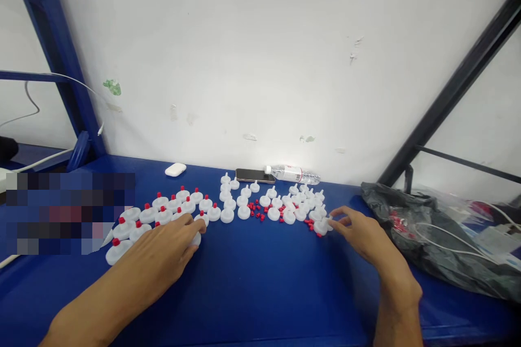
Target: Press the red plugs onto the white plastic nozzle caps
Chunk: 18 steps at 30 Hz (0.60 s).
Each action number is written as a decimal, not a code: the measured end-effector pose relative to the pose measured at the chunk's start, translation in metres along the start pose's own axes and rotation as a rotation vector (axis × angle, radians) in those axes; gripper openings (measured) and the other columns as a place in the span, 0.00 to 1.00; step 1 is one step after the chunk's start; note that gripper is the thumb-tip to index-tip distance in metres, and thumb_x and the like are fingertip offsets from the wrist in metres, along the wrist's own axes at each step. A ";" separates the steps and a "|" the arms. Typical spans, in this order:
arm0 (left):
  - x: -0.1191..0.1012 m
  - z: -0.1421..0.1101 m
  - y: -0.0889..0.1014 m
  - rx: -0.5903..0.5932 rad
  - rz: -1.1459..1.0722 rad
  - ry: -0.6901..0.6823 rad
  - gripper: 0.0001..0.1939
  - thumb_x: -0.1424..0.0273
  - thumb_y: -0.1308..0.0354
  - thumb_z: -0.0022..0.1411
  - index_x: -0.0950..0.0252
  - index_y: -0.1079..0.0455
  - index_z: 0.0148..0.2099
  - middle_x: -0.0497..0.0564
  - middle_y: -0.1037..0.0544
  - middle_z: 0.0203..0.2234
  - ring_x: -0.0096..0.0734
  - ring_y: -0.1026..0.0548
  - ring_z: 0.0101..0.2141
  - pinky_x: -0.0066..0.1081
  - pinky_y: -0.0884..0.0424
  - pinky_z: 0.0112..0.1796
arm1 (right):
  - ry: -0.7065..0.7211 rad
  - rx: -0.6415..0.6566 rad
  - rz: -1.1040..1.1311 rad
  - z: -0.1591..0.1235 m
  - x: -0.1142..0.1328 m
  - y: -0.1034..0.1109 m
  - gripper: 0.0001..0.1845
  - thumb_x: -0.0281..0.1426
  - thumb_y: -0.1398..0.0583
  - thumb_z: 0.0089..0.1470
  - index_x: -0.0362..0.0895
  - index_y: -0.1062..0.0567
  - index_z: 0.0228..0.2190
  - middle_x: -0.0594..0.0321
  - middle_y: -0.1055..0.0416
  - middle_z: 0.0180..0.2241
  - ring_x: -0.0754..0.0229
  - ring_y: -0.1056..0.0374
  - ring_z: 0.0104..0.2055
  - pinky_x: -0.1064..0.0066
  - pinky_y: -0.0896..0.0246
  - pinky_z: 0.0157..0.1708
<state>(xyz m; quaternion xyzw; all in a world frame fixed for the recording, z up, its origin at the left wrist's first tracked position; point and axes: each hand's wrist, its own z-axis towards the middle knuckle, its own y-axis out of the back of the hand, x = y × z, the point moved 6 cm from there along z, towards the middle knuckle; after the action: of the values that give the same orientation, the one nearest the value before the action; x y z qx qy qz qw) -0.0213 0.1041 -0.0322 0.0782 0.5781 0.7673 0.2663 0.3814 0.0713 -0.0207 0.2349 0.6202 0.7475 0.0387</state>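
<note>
At the left, my left hand (175,238) is closed around a white nozzle cap (196,239), mostly hidden under my fingers. Rows of white caps with red tips (147,213) stand upright around and beyond that hand. On the right, the thumb and fingers of my right hand (355,227) pinch the spout of a white nozzle cap (321,226) at the near edge of a cluster. This cluster of white caps without red tips (290,216) reaches to the middle of the table. Small red tips (256,209) lie loose among them.
The blue table (260,282) runs up to a white wall. Along the back lie a white case (175,169), a phone (248,175) and a clear plastic bottle (293,174). A black plastic bag (431,260) with red pieces and a white cable is at the right.
</note>
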 end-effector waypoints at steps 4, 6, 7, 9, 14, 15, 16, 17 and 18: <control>-0.008 0.003 0.004 0.085 0.085 0.029 0.18 0.73 0.53 0.69 0.58 0.25 0.53 0.54 0.21 0.49 0.41 0.18 0.36 0.37 0.26 0.35 | 0.028 0.022 0.040 -0.001 0.005 0.000 0.12 0.36 0.40 0.60 0.49 0.22 0.44 0.59 0.17 0.38 0.51 0.22 0.37 0.65 0.36 0.37; -0.015 0.004 0.009 0.100 0.140 0.061 0.17 0.70 0.53 0.71 0.58 0.26 0.55 0.56 0.23 0.52 0.41 0.18 0.34 0.36 0.26 0.33 | 0.051 0.038 0.067 -0.003 0.010 0.001 0.13 0.37 0.40 0.60 0.49 0.22 0.46 0.59 0.17 0.38 0.50 0.22 0.38 0.65 0.36 0.38; -0.019 0.005 0.011 0.103 0.156 0.069 0.17 0.68 0.53 0.72 0.58 0.26 0.55 0.56 0.24 0.52 0.41 0.18 0.35 0.36 0.26 0.32 | 0.063 0.052 0.083 -0.003 0.012 0.001 0.14 0.37 0.41 0.60 0.49 0.22 0.46 0.59 0.17 0.38 0.50 0.22 0.39 0.65 0.36 0.38; -0.029 0.005 0.016 0.079 0.152 0.048 0.17 0.68 0.54 0.73 0.57 0.27 0.55 0.55 0.24 0.52 0.42 0.18 0.36 0.36 0.26 0.33 | 0.087 0.084 0.116 -0.005 0.017 0.000 0.13 0.38 0.41 0.61 0.49 0.21 0.44 0.58 0.17 0.38 0.49 0.22 0.40 0.64 0.36 0.38; -0.050 0.003 0.018 0.062 0.042 -0.052 0.17 0.70 0.56 0.74 0.57 0.26 0.51 0.52 0.23 0.47 0.39 0.19 0.34 0.36 0.26 0.34 | 0.189 0.159 0.208 -0.013 0.034 0.002 0.16 0.39 0.45 0.62 0.48 0.19 0.41 0.58 0.17 0.35 0.50 0.21 0.36 0.64 0.34 0.38; -0.053 0.003 0.016 0.077 0.022 -0.062 0.17 0.71 0.56 0.74 0.58 0.26 0.51 0.52 0.23 0.47 0.39 0.19 0.35 0.36 0.26 0.34 | 0.207 0.164 0.231 -0.014 0.037 0.003 0.16 0.39 0.45 0.62 0.48 0.19 0.41 0.58 0.17 0.35 0.50 0.21 0.36 0.64 0.34 0.38; -0.055 0.002 0.014 0.095 0.005 -0.070 0.17 0.71 0.56 0.74 0.58 0.26 0.50 0.53 0.23 0.46 0.40 0.19 0.35 0.37 0.26 0.34 | 0.221 0.170 0.256 -0.015 0.040 0.003 0.16 0.39 0.45 0.62 0.48 0.19 0.41 0.58 0.17 0.35 0.50 0.21 0.37 0.64 0.33 0.39; -0.057 0.002 0.012 0.110 -0.010 -0.078 0.17 0.71 0.56 0.74 0.58 0.26 0.50 0.53 0.23 0.46 0.39 0.19 0.35 0.37 0.26 0.35 | 0.232 0.181 0.280 -0.016 0.043 0.003 0.15 0.40 0.43 0.61 0.47 0.19 0.41 0.58 0.16 0.36 0.50 0.21 0.38 0.64 0.33 0.39; -0.060 0.002 0.010 0.121 -0.026 -0.089 0.17 0.72 0.56 0.74 0.58 0.26 0.50 0.53 0.23 0.46 0.39 0.19 0.35 0.37 0.25 0.36 | 0.237 0.196 0.300 -0.017 0.045 0.003 0.15 0.40 0.42 0.60 0.47 0.19 0.40 0.57 0.16 0.36 0.50 0.21 0.38 0.64 0.32 0.39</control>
<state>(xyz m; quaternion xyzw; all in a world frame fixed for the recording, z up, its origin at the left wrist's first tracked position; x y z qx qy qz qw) 0.0269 0.0741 -0.0111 0.1205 0.6120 0.7232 0.2965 0.3357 0.0708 -0.0067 0.2377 0.6482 0.7033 -0.1693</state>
